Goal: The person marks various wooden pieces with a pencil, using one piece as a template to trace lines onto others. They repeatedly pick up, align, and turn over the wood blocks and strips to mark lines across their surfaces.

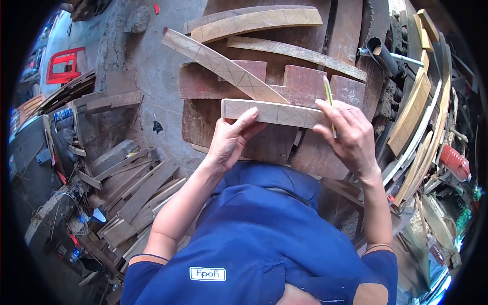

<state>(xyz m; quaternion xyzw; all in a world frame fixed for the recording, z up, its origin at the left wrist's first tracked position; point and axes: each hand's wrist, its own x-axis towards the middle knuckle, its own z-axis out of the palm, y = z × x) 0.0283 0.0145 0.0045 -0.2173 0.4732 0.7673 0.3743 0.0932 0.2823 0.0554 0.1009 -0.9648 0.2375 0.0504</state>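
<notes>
A pale wooden piece (274,113) with pencil cross-lines lies between both hands above a reddish-brown board (305,84). My left hand (230,140) grips its left end from below, thumb across the face. My right hand (345,134) holds its right end and also pinches a yellow-green pencil (328,94) that points upward. Another marked pale strip (218,63) lies diagonally just beyond, touching the held piece's upper edge.
Curved pale wood pieces (259,21) lie farther away. A dark pipe (382,53) and stacked wood strips (414,112) fill the right side. Scrap planks (137,193) pile up on the left floor. A red frame (65,65) stands far left.
</notes>
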